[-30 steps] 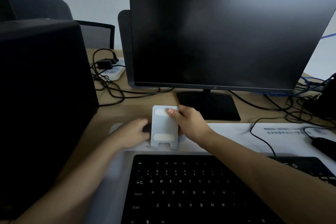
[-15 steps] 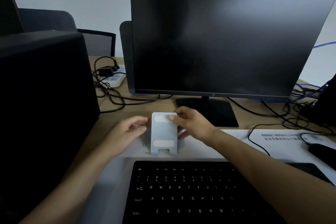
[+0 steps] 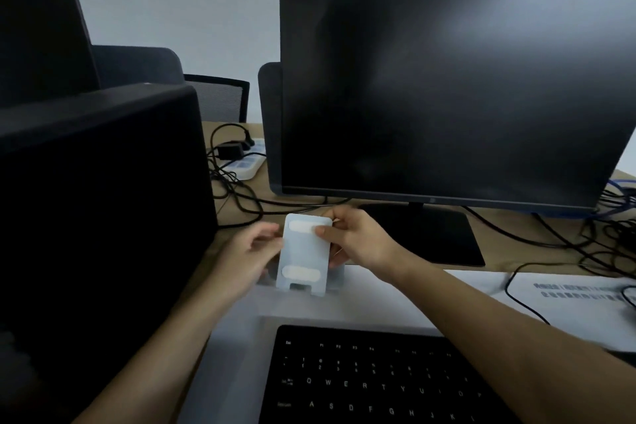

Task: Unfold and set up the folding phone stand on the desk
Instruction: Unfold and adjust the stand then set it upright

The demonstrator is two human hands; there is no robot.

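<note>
The pale grey folding phone stand (image 3: 303, 253) stands unfolded on the white mat, just behind the keyboard. Its back plate leans upright, with two white oval pads on the face and a small lip at the bottom. My right hand (image 3: 359, 241) pinches the plate's upper right edge, thumb on the front by the top pad. My left hand (image 3: 249, 251) hovers at the plate's left edge with its fingers spread and curled; I cannot tell whether the fingertips touch it. The stand's base is mostly hidden behind the plate and my hands.
A black keyboard (image 3: 375, 379) lies in front on a white desk mat (image 3: 395, 299). A big dark monitor (image 3: 447, 89) and its foot (image 3: 433, 234) stand right behind. A black box-like unit (image 3: 99, 200) fills the left. Cables (image 3: 241, 193) and a power strip (image 3: 249, 162) lie behind.
My left hand came off the stand's lower back, lifted, and now sits by the left edge with fingers apart. My right hand kept its hold on the top edge.
</note>
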